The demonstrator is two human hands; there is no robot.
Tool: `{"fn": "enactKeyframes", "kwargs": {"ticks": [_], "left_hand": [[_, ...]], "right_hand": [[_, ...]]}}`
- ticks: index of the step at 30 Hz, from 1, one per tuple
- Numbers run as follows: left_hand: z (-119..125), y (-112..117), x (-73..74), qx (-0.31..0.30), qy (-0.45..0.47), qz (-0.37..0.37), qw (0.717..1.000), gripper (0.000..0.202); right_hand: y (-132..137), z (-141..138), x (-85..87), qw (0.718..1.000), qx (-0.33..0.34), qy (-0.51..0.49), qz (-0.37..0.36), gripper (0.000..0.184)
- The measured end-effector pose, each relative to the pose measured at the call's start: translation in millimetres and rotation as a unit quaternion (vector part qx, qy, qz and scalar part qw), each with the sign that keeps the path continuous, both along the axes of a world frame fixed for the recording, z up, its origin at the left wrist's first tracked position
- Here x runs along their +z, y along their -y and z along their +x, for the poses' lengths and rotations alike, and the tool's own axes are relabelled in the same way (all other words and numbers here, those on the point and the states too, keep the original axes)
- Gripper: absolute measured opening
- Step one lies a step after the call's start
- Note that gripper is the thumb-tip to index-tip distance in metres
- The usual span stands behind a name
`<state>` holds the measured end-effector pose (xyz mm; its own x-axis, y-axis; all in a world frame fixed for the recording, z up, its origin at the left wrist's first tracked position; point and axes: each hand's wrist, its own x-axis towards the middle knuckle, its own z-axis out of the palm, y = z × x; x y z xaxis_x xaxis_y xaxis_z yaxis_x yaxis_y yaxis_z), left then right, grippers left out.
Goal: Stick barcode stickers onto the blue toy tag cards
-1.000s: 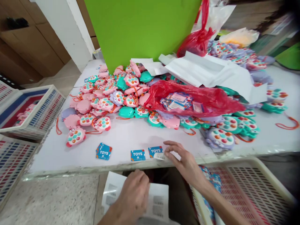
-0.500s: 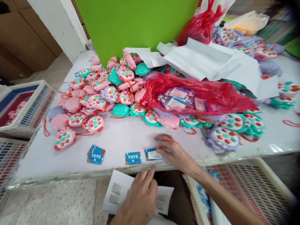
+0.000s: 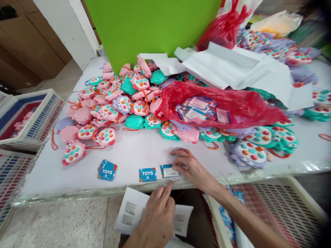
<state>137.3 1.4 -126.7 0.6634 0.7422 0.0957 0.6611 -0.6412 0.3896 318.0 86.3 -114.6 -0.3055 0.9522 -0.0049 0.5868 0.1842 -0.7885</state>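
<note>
Below the table edge, my left hand (image 3: pixel 159 213) lies over a white sheet of barcode labels (image 3: pixel 128 212), its fingers closed on the sheet and the index finger pointing toward the table. My right hand (image 3: pixel 190 168) reaches in from the right. Its thumb and index finger pinch the right end of a white barcode label (image 3: pixel 170 172), which lies on a blue card; the other fingers are bent just above the tabletop. Left of that, a blue TOYS card (image 3: pixel 147 174) lies flat. Farther left rests a small stack of TOYS cards (image 3: pixel 107 170).
Pink, purple and green animal toys (image 3: pixel 106 112) with coloured buttons cover the back of the table. Among them an open red plastic bag (image 3: pixel 248 106) holds several cards. White paper (image 3: pixel 238 65) lies behind. Plastic baskets stand left (image 3: pixel 49 106) and lower right (image 3: pixel 292 203).
The whole scene has shifted slightly right in view as the camera moved. Both hands keep practically the same pose, and the cards stay in place.
</note>
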Motion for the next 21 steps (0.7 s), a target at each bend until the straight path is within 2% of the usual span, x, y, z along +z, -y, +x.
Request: {"fn": "enactKeyframes", "kwargs": {"ticks": [9, 21], "left_hand": [[1.7, -1.4, 2.4, -0.003, -0.017, -0.010, 1.000, 0.021], [0.6, 1.1, -2.4, -0.002, -0.034, 0.006, 0.999, 0.023]], "right_hand": [[-2.1, -0.6, 0.0, 1.000, 0.012, 0.009, 0.011, 0.017], [-1.4, -2.8, -0.8, 1.000, 0.002, 0.013, 0.008, 0.017]]}}
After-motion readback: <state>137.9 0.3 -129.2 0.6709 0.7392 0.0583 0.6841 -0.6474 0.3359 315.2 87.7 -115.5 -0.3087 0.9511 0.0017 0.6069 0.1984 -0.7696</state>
